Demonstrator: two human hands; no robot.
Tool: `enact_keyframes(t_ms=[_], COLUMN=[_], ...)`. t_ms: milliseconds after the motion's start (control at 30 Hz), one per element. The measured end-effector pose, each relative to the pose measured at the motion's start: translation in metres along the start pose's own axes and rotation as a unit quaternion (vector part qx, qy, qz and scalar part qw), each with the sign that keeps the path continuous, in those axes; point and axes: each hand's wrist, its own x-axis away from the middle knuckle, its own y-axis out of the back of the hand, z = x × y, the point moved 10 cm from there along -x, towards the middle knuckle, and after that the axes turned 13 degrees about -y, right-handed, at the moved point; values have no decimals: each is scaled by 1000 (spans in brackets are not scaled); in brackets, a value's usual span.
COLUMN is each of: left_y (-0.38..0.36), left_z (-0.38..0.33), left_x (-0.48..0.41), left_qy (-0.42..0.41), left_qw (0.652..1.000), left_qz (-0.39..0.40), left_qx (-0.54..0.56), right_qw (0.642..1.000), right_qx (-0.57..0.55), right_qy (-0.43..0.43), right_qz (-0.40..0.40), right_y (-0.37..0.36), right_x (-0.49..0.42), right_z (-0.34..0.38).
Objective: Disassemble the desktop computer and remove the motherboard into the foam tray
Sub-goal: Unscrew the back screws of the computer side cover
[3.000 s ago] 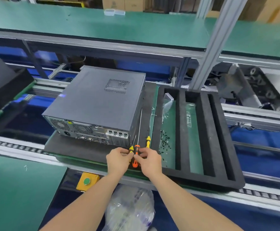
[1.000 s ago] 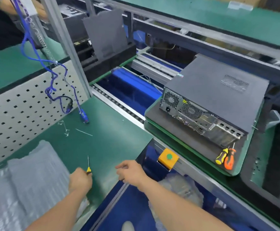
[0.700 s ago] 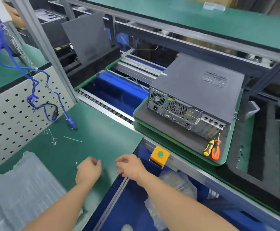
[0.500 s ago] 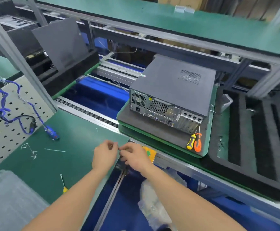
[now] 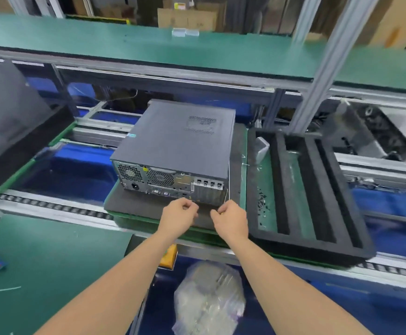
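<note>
Left hand (image 5: 179, 215), right hand (image 5: 231, 220) risen to computer (image 5: 177, 141); foam tray (image 5: 305, 249) beside.

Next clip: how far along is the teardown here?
Done: nothing visible; the computer is closed. In hand: left hand and right hand curl near its rear panel, grip unclear. Left: opening it and moving the motherboard to the foam tray, which holds loose screws but no board.

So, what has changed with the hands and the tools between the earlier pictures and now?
The left hand carried a small yellow-handled screwdriver to the green bench on the left and let go; then both hands, the right hand too, came back to the rear of the dark grey metal desktop computer. Unchanged: computer closed, black slotted foam tray without motherboard.
</note>
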Motion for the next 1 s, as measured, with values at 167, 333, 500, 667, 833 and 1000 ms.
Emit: enact_keyframes(t_ms=[167, 333, 500, 667, 833, 1000], left_y=[-36, -53, -59, -70, -83, -88], left_z=[8, 16, 19, 21, 33, 42], left_x=[-4, -13, -27, -38, -42, -44], left_qy=[49, 75, 78, 80, 110, 132], left_qw=[998, 996, 995, 989, 978, 969], left_qz=[32, 42, 63, 125, 176, 197], left_qx=[17, 22, 29, 28, 38, 61], right_qw=[994, 969, 947, 952, 955, 972], right_qx=[105, 219, 285, 280, 269, 207], right_qy=[-6, 73, 110, 72, 38, -61], right_qz=[-13, -91, -94, -100, -115, -95], right_y=[-8, -10, -22, -22, -24, -28], right_x=[-16, -13, -14, -17, -12, -11], right_z=[-27, -11, 6, 10, 8, -7])
